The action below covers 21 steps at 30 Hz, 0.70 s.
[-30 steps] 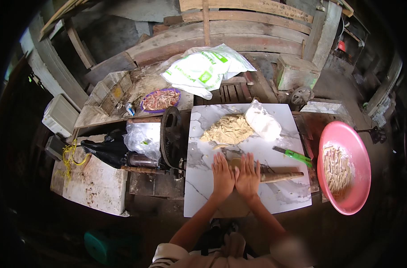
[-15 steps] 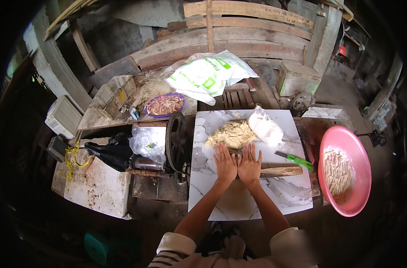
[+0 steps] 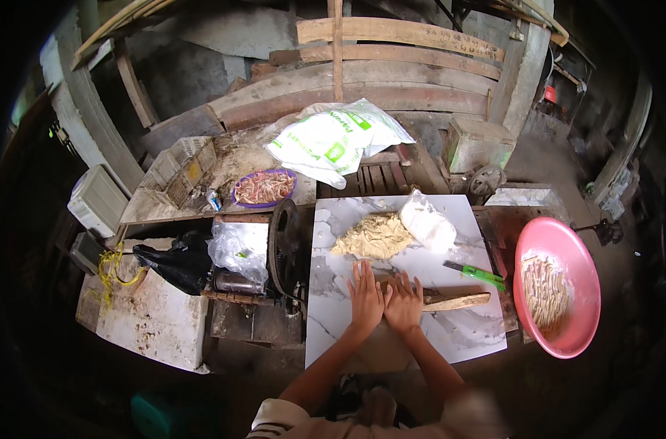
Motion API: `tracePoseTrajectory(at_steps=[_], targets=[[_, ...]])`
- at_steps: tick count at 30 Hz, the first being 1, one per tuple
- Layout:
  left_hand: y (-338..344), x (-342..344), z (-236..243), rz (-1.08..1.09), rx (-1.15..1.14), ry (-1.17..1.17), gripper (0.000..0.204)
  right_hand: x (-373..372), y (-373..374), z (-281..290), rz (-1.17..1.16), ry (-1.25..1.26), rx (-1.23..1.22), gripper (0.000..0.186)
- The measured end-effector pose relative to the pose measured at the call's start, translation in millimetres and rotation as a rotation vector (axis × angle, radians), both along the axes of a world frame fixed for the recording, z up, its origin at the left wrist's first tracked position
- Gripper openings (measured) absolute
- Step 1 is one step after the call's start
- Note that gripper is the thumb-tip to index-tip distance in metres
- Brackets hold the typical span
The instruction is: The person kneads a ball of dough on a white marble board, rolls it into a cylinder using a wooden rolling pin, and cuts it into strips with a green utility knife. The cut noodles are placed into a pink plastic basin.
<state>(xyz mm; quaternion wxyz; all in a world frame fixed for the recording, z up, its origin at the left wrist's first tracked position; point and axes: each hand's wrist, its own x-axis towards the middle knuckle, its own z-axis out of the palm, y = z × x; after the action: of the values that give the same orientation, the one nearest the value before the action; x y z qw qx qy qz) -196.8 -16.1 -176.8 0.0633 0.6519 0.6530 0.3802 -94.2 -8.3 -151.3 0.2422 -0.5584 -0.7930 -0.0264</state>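
The head view shows the person's left hand [image 3: 366, 300] and right hand [image 3: 404, 301] laid palm down side by side, thumbs close together, over a pale brown wooden rolling rod [image 3: 457, 301]. The left fingers are extended and slightly fanned, pointing away from the body; the right fingers are also stretched out and a little apart. The rod's bare end juts out to the right of the right hand, while the rest lies hidden beneath the hands; whether anything is under the palms I cannot tell. Just beyond the left fingertips sits a lumpy, pale yellow mound of dough [image 3: 377, 235], with a clear plastic bag of white powder [image 3: 428, 223] against its right side. A green-handled cutter knife [image 3: 480, 275] lies beyond the rod, near its protruding end. All these rest on a white, grey-veined marble-patterned board [image 3: 329, 325]; right of it stands an oval pink plastic basin [image 3: 583, 322] holding pale strips [image 3: 545, 293].
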Motion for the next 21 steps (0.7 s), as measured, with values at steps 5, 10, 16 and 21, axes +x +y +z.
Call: tracePoseTrajectory(at_steps=[5, 10, 16, 21], targets=[[33.4, -2.1, 9.0, 0.053, -0.048, -0.053, 0.062, -7.7, 30.2, -0.2, -0.07, -0.036, 0.09, 0.038], [-21.0, 2.7, 0.7, -0.032, -0.023, -0.092, 0.061, 4.2, -16.2, -13.0, 0.039, -0.014, 0.089, 0.043], [-53.0, 12.4, 2.8, -0.01, 0.005, -0.163, 0.059, 14.9, -43.1, -7.0, 0.123, -0.025, 0.101, 0.05], [5.9, 3.8, 4.4, 0.16, -0.079, 0.019, 0.053, 0.3, 24.7, -13.6, 0.133, -0.097, 0.046, 0.049]])
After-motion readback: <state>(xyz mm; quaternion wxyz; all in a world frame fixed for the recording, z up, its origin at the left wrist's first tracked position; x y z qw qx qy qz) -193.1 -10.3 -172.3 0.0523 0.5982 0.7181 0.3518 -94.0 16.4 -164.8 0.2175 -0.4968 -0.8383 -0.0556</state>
